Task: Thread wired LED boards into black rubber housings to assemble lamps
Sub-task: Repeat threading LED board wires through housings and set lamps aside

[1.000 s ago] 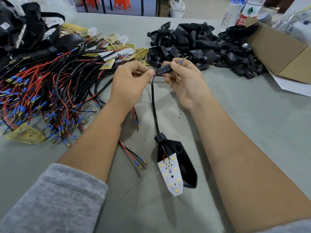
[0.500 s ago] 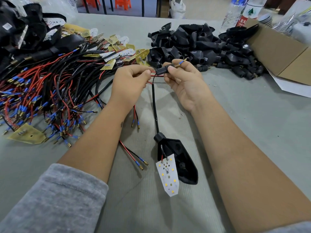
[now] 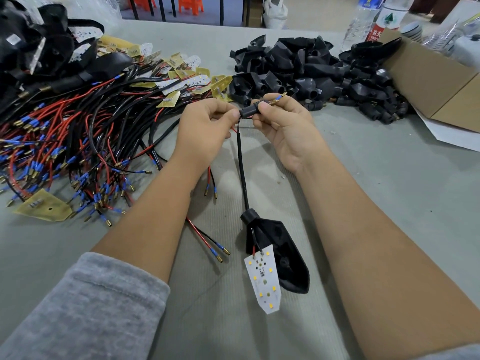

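My right hand (image 3: pixel 283 131) pinches a small black rubber stem piece (image 3: pixel 248 112), and a blue-and-brass wire tip with a spring (image 3: pixel 275 100) sticks out of its far end. My left hand (image 3: pixel 205 128) pinches the red and black wires right where they enter that piece. A black sleeved cable (image 3: pixel 242 167) runs from there down to a black rubber housing (image 3: pixel 280 255) lying on the table. The white LED board (image 3: pixel 263 279) hangs out of the housing on its two short wires.
A tangle of red and black wired LED boards (image 3: pixel 78 141) covers the table's left side. A heap of black rubber housings (image 3: pixel 306 71) lies behind my hands. A cardboard box (image 3: pixel 441 81) and plastic bottles (image 3: pixel 381 22) stand at the back right.
The wire tip has come further out of the stem piece's far end. The housing and LED board on the table have slid slightly toward my hands.
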### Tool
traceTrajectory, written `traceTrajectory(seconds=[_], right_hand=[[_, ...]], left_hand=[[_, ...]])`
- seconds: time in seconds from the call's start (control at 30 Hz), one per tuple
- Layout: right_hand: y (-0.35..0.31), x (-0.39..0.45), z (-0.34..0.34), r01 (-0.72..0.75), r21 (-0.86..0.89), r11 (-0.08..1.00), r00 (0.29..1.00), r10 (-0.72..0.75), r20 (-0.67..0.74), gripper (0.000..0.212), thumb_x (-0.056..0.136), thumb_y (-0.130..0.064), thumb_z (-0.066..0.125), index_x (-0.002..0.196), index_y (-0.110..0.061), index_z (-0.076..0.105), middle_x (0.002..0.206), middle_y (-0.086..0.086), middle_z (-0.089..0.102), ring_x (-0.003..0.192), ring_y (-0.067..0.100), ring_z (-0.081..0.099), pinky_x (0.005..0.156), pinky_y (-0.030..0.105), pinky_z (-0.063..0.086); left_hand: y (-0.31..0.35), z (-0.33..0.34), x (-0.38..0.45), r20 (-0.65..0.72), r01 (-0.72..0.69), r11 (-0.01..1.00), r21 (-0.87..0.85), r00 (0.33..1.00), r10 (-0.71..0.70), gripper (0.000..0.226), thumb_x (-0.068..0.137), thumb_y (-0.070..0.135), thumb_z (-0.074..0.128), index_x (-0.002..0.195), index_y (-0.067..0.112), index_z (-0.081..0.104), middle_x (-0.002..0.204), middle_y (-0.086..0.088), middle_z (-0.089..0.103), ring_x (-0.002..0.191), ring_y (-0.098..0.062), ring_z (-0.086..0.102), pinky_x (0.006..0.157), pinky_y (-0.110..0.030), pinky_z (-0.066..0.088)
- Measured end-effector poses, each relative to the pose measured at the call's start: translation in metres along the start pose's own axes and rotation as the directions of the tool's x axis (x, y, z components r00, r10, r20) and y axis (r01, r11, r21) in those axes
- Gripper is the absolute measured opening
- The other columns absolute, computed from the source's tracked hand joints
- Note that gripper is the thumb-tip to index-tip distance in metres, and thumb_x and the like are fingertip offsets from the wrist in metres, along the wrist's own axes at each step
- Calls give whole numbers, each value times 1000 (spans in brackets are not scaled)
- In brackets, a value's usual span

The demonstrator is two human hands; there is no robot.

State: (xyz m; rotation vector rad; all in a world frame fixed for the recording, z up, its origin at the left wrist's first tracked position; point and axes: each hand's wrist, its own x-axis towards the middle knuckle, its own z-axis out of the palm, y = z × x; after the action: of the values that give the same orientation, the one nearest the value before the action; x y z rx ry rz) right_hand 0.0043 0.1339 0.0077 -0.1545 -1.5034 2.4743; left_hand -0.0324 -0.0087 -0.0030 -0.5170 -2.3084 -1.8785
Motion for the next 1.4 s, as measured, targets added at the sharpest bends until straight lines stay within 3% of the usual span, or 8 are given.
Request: traceTrajectory(seconds=[0.17,0.4,0.53,0.73,0.97,1.1,1.23,1.4], right_hand=[[-2,1,-1,-9,95,995,998,16,-66,16,91,8,57,91,-8,55,81,9,64,63,15,61,63,21,55],[-2,1,-1,-10,105,994,997,18,-74,15,91,7,57,90,-8,55,82,9,62,65,15,60,63,20,55],[-2,1,-2,-9,75,997,998,14,-65,15,91,7,59,91,-7,55,81,9,61,64,15,60,64,21,55],[-2,0,-1,-8,18,1000,999,9,-31,12,90,5,60,89,-6,57,75,6,61,61,13,60,63,20,54],[-3,1,-2,-21,91,996,997,27,-73,12,91,4,60,92,-8,56,75,6,62,60,12,61,61,19,54],[-3,3,-3,-21,149,989,995,35,-94,13,91,5,59,90,-8,57,73,4,63,58,10,62,61,19,55],[-2,3,-2,-28,134,991,997,36,-61,14,91,8,57,93,-6,59,74,5,63,59,11,62,63,18,55],[2,1,0,-8,-59,998,1000,8,-4,11,92,4,59,95,-6,60,78,8,59,63,14,59,66,22,54]], left_hand=[[2,2,-2,-6,52,995,-89,999,-53,11,90,12,67,99,16,63,87,-5,71,79,-14,68,65,-20,55],[4,1,-5,-25,13,998,-69,1000,-15,21,82,2,74,86,20,64,75,1,69,64,-6,69,63,-16,53],[4,-2,-4,-30,-13,999,-44,999,12,20,82,1,73,82,20,66,77,-4,69,67,-8,68,67,-18,55],[3,-1,-3,-15,-50,999,20,999,51,26,82,1,70,77,26,68,73,5,68,70,-14,66,74,-27,57],[2,0,-4,-26,-12,999,-32,1000,11,16,83,11,75,88,24,66,77,3,71,72,-10,69,75,-25,57],[2,1,-5,5,24,1000,-20,1000,-24,11,82,11,76,84,18,68,77,-4,71,72,-18,70,75,-33,59],[2,1,-4,0,-50,999,5,999,50,18,84,6,72,80,22,67,73,1,68,67,-10,66,71,-25,57],[0,0,-2,-26,-75,997,34,997,76,15,85,7,71,82,22,70,72,9,67,62,2,60,65,-14,50]])
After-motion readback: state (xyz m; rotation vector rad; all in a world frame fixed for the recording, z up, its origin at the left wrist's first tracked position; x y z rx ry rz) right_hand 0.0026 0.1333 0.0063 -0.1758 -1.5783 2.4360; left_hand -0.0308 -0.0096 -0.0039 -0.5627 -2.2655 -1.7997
